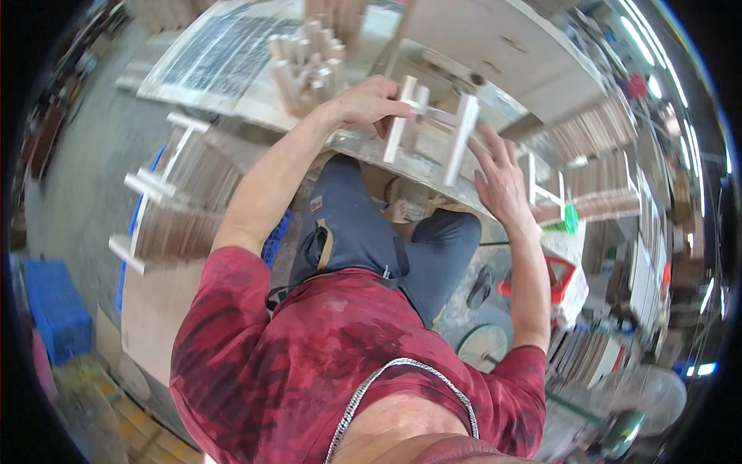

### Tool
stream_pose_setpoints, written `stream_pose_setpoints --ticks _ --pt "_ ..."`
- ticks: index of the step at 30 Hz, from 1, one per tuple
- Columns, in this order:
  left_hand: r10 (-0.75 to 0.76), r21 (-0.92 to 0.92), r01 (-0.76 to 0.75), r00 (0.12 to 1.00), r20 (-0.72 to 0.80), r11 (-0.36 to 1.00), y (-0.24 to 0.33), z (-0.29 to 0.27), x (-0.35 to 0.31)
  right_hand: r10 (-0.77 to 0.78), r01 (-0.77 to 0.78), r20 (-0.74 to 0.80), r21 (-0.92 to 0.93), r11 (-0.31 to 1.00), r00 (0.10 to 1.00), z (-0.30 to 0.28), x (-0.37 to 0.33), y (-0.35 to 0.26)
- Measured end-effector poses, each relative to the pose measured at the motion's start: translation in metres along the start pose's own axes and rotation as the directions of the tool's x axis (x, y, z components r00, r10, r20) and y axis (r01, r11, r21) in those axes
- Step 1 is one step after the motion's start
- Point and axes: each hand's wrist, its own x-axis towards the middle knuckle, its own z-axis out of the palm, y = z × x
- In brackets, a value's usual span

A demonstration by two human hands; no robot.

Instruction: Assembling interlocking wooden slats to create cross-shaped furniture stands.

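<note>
An H-shaped wooden frame point(461, 141), with two pale upright strips and a short crossbar between them, is held up over the near edge of the workbench. My left hand point(371, 104) is closed on its left strip, thumb below and fingers behind. Beside the right strip is my right hand point(502, 172), its fingers spread and bent toward the wood. Whether those fingertips touch the strip, I cannot tell. Some blur covers the crossbar and the wood behind it.
A bundle of upright wooden sticks point(309, 66) stands on the workbench point(255, 93) at the far left. Stacks of wooden frames lie left point(197, 174) and right point(599, 182). A blue crate point(58, 309) sits on the floor; a fan point(641, 402) stands at lower right.
</note>
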Motion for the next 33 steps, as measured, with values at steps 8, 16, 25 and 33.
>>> stream_pose_setpoints --ticks 8,16,25,33 --pt "0.109 -0.072 -0.189 0.794 -0.598 0.979 -0.023 -0.055 -0.119 -0.126 0.294 -0.488 0.287 0.912 0.864 0.014 0.071 -0.038" --pt "0.305 0.439 0.17 0.504 -0.808 0.882 -0.129 -0.11 -0.067 -0.078 0.167 -0.148 0.868 0.467 0.986 0.052 0.266 -0.047" --pt "0.202 0.386 0.215 0.578 -0.791 0.897 -0.125 -0.118 -0.069 -0.207 -0.116 0.287 0.802 0.586 0.935 0.118 0.308 -0.035" --pt "0.147 0.335 0.218 0.596 -0.789 0.917 -0.126 -0.119 -0.071 0.049 -0.216 0.244 0.724 0.655 0.968 0.119 0.282 -0.057"
